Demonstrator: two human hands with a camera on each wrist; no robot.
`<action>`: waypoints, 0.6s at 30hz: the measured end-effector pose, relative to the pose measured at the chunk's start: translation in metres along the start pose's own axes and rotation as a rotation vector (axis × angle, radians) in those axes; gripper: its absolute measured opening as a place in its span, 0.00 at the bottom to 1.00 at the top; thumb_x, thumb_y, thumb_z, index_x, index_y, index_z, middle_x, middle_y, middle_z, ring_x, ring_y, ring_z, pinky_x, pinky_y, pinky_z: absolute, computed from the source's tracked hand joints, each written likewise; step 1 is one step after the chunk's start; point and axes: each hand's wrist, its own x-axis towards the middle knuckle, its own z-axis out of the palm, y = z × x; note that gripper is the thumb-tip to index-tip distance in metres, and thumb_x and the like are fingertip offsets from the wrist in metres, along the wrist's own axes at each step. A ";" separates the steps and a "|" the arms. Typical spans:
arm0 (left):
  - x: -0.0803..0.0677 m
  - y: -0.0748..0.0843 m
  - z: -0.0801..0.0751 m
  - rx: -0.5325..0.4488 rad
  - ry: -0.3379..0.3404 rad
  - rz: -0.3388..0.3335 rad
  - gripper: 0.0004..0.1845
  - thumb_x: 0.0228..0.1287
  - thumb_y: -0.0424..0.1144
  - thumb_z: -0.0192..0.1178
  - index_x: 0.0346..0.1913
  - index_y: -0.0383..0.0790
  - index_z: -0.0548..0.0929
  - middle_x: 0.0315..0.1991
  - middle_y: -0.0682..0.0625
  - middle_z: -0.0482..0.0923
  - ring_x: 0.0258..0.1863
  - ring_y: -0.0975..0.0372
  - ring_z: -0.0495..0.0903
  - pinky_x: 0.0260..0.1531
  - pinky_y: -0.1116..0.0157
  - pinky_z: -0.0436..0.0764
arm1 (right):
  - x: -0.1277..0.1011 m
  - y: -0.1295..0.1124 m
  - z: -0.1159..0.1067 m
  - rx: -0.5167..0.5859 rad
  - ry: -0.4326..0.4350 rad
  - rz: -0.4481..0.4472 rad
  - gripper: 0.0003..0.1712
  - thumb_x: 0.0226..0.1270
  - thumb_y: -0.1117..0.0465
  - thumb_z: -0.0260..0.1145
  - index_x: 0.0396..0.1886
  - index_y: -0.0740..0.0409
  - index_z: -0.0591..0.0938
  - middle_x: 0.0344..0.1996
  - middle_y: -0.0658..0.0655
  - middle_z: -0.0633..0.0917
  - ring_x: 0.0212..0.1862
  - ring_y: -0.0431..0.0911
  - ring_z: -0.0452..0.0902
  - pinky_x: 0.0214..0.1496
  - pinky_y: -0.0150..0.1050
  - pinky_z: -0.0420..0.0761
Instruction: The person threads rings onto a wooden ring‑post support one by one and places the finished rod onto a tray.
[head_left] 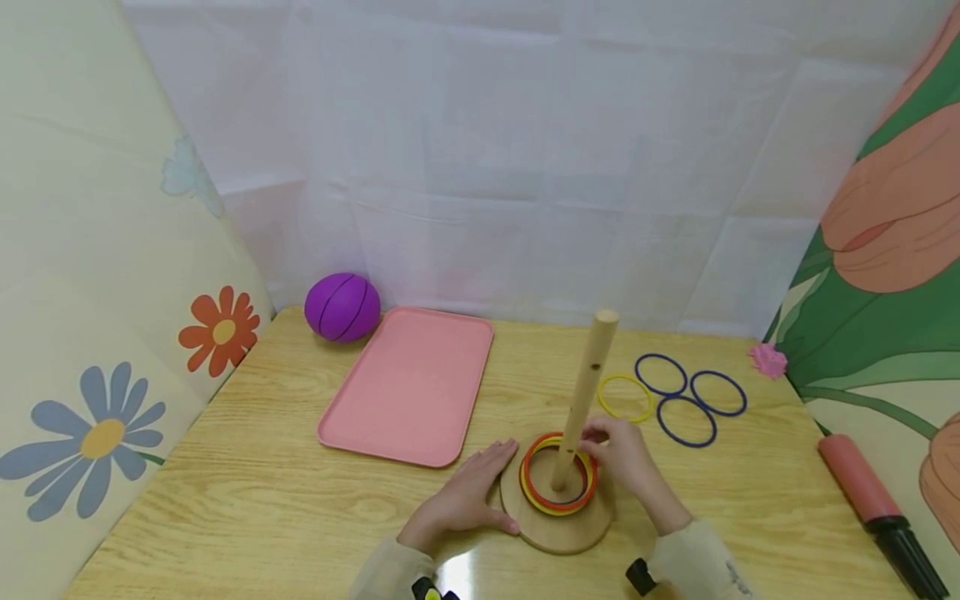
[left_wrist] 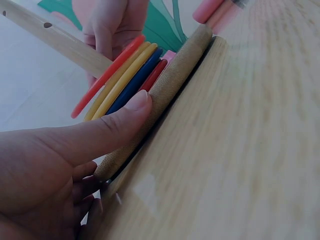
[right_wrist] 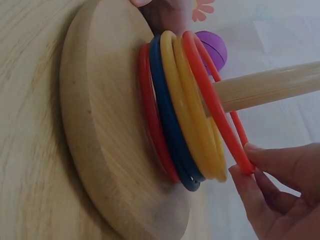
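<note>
A wooden peg [head_left: 587, 392] rises from a round wooden base [head_left: 558, 536], leaning in the head view. Stacked rings circle the peg: a red one lowest, blue above it, yellow rings [right_wrist: 186, 107] over that, and a red ring [right_wrist: 220, 115] on top. My right hand [head_left: 622, 454] pinches this top red ring between thumb and fingers; its held side is tilted away from the yellow ring below. With my left hand [head_left: 471, 497] I hold the base's left rim, the thumb [left_wrist: 125, 117] along the near edge and the fingers around the far side.
A yellow ring [head_left: 625, 418] and three blue rings [head_left: 687, 444] lie right of the peg. Left of it is a pink tray [head_left: 412, 387], with a purple ball [head_left: 342, 307] behind. At the right edge are a small pink object [head_left: 768, 361] and a red-and-black pump [head_left: 862, 483].
</note>
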 end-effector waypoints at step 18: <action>-0.001 0.002 -0.001 0.000 -0.007 -0.006 0.61 0.41 0.50 0.77 0.75 0.34 0.53 0.76 0.39 0.53 0.76 0.45 0.50 0.75 0.43 0.46 | 0.004 0.004 0.005 -0.079 -0.025 -0.004 0.04 0.53 0.71 0.70 0.25 0.60 0.85 0.24 0.53 0.87 0.30 0.41 0.81 0.31 0.28 0.76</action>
